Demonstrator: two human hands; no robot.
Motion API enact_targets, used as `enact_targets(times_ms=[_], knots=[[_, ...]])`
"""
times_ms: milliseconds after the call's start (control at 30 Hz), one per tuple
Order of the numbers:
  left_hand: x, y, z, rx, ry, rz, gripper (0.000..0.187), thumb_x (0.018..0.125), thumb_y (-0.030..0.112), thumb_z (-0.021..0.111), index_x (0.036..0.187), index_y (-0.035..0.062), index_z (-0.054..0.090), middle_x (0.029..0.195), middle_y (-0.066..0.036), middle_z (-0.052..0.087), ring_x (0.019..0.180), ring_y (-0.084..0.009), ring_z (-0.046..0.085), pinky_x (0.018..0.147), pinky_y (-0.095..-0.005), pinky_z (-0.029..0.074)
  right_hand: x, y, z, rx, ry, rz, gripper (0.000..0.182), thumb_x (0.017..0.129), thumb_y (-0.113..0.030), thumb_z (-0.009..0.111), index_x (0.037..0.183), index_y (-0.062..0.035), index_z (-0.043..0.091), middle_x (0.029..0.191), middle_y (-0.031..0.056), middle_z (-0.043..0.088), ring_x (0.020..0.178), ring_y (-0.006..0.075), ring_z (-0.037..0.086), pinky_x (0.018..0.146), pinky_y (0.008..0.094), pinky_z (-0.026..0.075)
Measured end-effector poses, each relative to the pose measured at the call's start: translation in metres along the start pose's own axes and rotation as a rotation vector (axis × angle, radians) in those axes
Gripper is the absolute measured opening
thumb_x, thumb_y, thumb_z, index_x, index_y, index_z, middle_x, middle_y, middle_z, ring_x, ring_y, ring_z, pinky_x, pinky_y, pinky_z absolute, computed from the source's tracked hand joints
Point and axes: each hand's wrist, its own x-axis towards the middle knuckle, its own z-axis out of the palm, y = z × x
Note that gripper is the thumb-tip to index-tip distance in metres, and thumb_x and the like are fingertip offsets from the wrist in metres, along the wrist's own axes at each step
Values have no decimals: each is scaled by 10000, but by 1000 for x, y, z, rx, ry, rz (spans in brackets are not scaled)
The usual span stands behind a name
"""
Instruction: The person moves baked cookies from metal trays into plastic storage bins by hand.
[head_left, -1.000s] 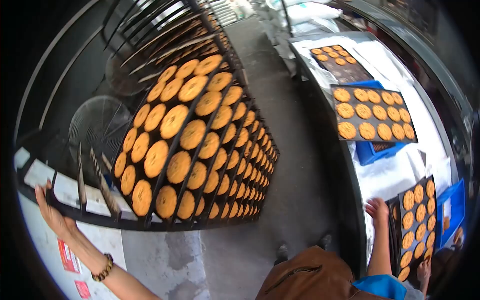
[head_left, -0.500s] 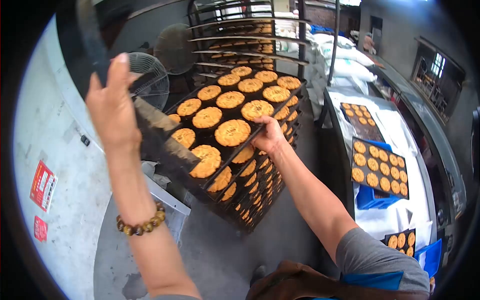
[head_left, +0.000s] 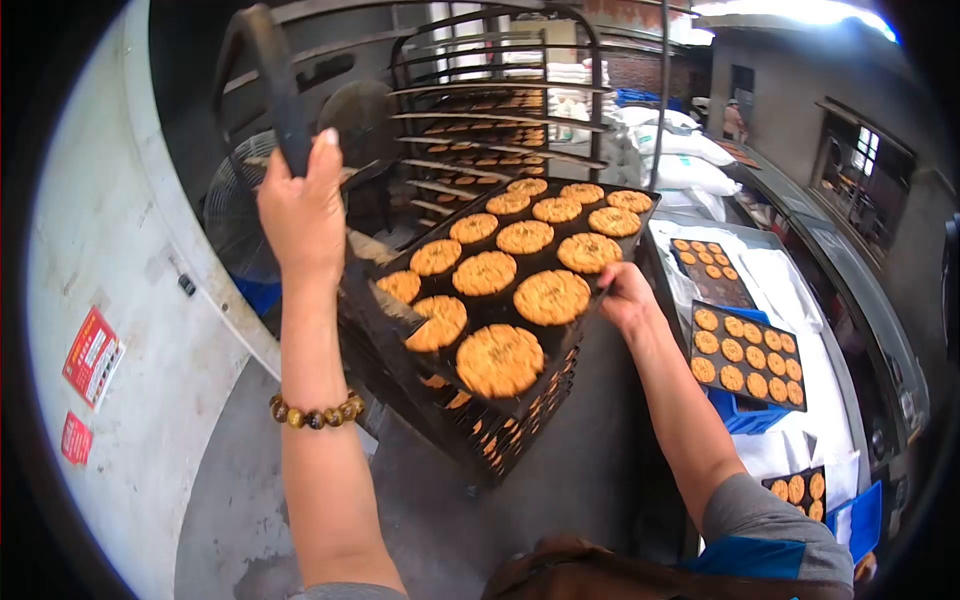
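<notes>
My left hand (head_left: 308, 215), raised at the left, is closed around the dark curved bar (head_left: 278, 90) of a tall baking rack. My right hand (head_left: 630, 300) grips the right edge of a black baking tray (head_left: 492, 313), thumb near the top rim. Rows of round golden cookies (head_left: 524, 237) lie on this tray. It sticks out from the rack toward the right, with its left part between the rack's side rails (head_left: 398, 305). Several more loaded trays (head_left: 500, 440) are stacked on the levels below, partly hidden by the upper one.
On the right, a white-covered table (head_left: 790, 340) holds cookie trays (head_left: 748, 357) and blue crates (head_left: 745, 412). Another rack (head_left: 475, 130) stands behind, near stacked white sacks (head_left: 690, 160). A fan (head_left: 240, 200) is at the left beside a pale curved wall (head_left: 100, 240). A person (head_left: 735, 120) is far back.
My right hand has moved right with the top tray, which now juts farther out of the rack. My left hand stays on the bar, which appears farther right in view.
</notes>
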Motion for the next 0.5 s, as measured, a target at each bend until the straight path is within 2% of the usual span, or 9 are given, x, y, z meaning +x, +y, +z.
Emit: enact_targets(times_ms=[133,167,233,267,300,367,433,467,500], knots=[[-8,20,0,48,14,-22,362,939,356,677,1044,9,676,827,-16,642,764,-116,591,736,-284,465,-112,-32,-26,15,29,-113,334,617,74,450,927,77,574,1030,244,631,996,414,628,976,547,520],[-8,22,0,83,10,-14,353,945,349,670,1051,12,679,847,-18,658,769,-118,593,732,-289,465,-136,-42,-43,27,31,-96,302,610,62,456,887,80,574,962,250,640,966,412,641,957,539,532],[-8,20,2,10,38,38,343,967,322,656,1035,-13,678,812,-15,661,732,-110,581,702,-285,476,-188,-54,-62,71,114,-152,182,585,68,453,748,48,530,850,262,622,888,433,663,945,586,539],[27,-28,-8,-44,25,2,357,972,326,650,1062,-19,675,849,-31,674,764,-125,598,731,-294,485,-174,-37,-56,65,119,-185,148,582,60,457,714,41,521,762,253,606,807,423,670,889,564,566],[33,-35,-7,-85,14,-4,373,978,330,644,1089,-25,673,885,-46,687,796,-140,616,761,-303,495,-199,-38,-63,-22,13,-239,120,589,65,471,691,28,522,773,222,590,844,396,643,910,517,553],[54,-59,-12,-2,-7,7,400,980,332,647,1133,-38,659,958,-68,686,844,-151,627,803,-300,501,-239,-19,-7,46,226,-328,92,586,73,472,646,8,499,737,205,565,810,389,638,901,510,556],[85,-95,-18,-63,-13,-37,443,984,336,647,1200,-50,640,1036,-91,688,904,-167,639,843,-307,507,-247,-1,-15,88,286,-395,99,588,73,472,660,13,503,745,207,569,814,391,639,898,510,556],[108,-127,-25,-55,-28,-86,468,982,337,649,1229,-59,626,1086,-107,685,938,-177,646,867,-312,512,-250,9,-14,110,318,-427,107,591,74,472,674,18,508,753,209,572,819,394,640,895,510,556],[140,-172,-35,-52,-47,-142,494,981,338,651,1258,-69,612,1136,-123,682,972,-187,654,892,-318,517,-242,35,32,125,403,-486,119,593,73,483,694,17,510,748,204,567,802,385,636,867,498,559]])
